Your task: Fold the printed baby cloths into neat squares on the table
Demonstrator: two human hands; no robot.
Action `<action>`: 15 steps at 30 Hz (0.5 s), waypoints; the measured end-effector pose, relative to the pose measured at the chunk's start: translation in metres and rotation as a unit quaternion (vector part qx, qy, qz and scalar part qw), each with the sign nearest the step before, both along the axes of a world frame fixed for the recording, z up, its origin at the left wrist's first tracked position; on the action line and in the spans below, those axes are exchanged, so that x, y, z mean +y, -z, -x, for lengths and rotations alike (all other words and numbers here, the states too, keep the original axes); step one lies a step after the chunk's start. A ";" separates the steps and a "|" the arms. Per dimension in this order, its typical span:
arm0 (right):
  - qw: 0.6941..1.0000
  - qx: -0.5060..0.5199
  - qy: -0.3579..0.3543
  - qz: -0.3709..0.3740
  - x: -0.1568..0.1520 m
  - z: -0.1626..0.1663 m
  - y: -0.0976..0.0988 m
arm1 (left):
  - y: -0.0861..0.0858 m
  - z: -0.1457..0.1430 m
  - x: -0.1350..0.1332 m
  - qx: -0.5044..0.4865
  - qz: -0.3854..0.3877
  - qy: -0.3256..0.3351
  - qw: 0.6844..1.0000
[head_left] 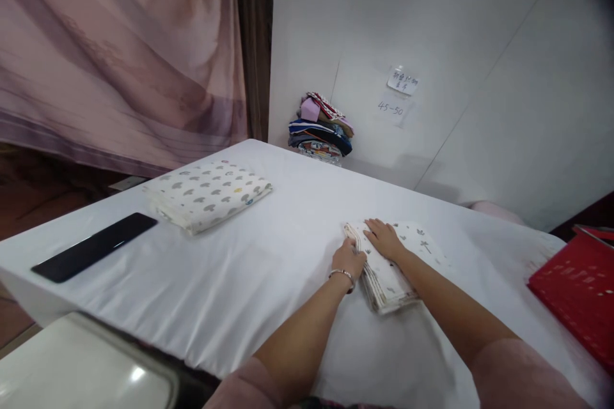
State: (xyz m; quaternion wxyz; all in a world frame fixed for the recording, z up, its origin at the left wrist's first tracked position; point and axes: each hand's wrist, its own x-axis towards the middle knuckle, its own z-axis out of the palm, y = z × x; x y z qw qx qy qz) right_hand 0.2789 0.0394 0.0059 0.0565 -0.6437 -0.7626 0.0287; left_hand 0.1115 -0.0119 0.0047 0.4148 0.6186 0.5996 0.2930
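Observation:
A folded white cloth with small dark prints [391,278] lies on the white-covered table [268,255]. My right hand [384,238] rests flat on top of it, fingers stretched out. My left hand [348,260], with a bracelet at the wrist, curls its fingers around the cloth's left edge. A second folded cloth with grey cloud prints [207,193] lies further left on the table, away from both hands.
A long black flat object [94,246] lies near the table's left edge. A stack of folded coloured fabrics [320,128] sits at the far corner against the wall. A red box [578,291] is at the right. Pink curtain behind left. A white seat [81,364] stands below.

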 end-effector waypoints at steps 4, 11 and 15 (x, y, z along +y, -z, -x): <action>1.000 0.025 0.011 0.000 0.003 0.005 -0.007 | 0.002 -0.001 0.000 0.009 -0.006 -0.003 1.000; 0.999 0.026 -0.021 0.012 0.003 0.031 0.001 | -0.003 -0.001 -0.002 0.005 0.017 -0.025 1.000; 0.998 0.054 -0.017 0.016 0.000 0.032 -0.002 | -0.003 0.000 -0.002 0.002 0.014 -0.030 0.999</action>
